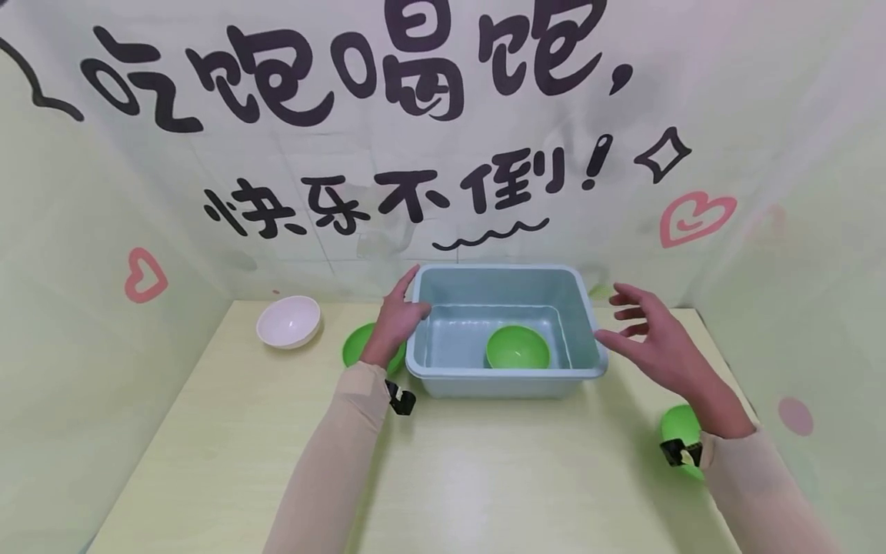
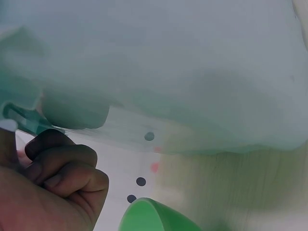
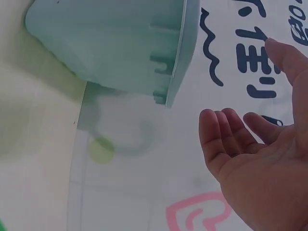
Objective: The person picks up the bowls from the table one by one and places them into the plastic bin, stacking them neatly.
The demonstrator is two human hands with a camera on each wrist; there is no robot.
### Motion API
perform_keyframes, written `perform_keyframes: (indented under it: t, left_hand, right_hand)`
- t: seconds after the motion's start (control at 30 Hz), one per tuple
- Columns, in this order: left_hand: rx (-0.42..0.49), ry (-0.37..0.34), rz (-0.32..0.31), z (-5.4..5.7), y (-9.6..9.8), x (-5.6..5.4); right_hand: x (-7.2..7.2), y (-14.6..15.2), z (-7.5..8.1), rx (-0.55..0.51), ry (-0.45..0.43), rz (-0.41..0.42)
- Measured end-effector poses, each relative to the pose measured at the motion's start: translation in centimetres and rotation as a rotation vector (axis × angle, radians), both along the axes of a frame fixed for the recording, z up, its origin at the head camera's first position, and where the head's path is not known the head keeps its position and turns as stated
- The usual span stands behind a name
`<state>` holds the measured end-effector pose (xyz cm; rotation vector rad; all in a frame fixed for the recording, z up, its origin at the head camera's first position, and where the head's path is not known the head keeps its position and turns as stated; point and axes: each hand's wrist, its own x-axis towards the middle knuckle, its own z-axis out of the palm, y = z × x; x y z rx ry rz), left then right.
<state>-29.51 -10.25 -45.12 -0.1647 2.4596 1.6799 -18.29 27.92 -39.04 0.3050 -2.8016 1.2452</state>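
Observation:
A light blue plastic basin (image 1: 498, 386) is near the back wall, with a green bowl (image 1: 517, 348) inside toward its front right. My left hand (image 1: 397, 322) grips the basin's left rim, the thumb over the edge; curled fingers (image 2: 72, 166) show below the rim in the left wrist view. Off the right side, my right hand (image 1: 657, 342) is held with fingers spread and loosely bent, holding nothing. In the right wrist view a gap separates its fingers (image 3: 216, 139) from the basin wall (image 3: 120, 48).
Partly behind my left wrist lies a second green bowl (image 1: 356, 345). Another green bowl (image 1: 681, 425) is under my right wrist by the table's right side. A white bowl (image 1: 288, 322) stands at the back left of the table (image 1: 208, 446). Printed wall sheets (image 1: 311, 161) enclose the table.

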Motion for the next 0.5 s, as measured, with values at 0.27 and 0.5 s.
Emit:
perform_keyframes:
  t: [0.27, 0.5]
  left_hand:
    - [-0.015, 0.004, 0.006, 0.0, 0.2, 0.2]
    - [-0.006, -0.001, 0.004, 0.1, 0.0, 0.1]
  right_hand:
    - [2.0, 3.6, -1.5, 0.012, 0.025, -0.084]
    - [3.2, 6.0, -2.7, 0.002, -0.002, -0.129]
